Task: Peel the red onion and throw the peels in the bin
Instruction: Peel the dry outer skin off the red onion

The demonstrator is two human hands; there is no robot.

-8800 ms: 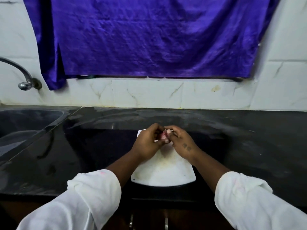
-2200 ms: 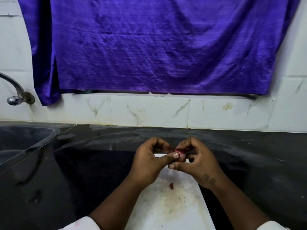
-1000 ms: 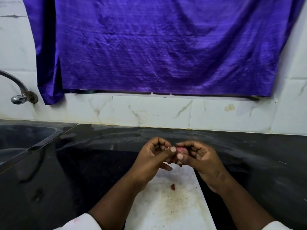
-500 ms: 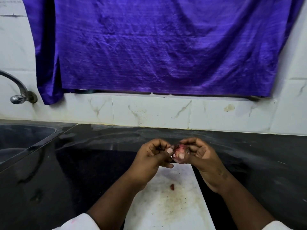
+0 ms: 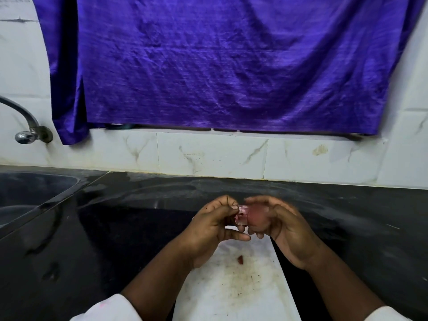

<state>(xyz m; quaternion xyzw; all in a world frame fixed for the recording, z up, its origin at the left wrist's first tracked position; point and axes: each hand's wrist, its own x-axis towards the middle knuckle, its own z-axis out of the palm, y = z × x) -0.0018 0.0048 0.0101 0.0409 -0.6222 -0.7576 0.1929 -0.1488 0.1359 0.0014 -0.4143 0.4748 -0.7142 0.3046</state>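
Peel flap just lifted off the red onion: my left hand fingers pinch it, right hand fingers curl round the onion, binning not yet done.

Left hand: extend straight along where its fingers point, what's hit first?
Probably the red onion. The left hand pinches a peel and points rightward at the onion, which the right hand cups. Motion blur leaves depth unsure.
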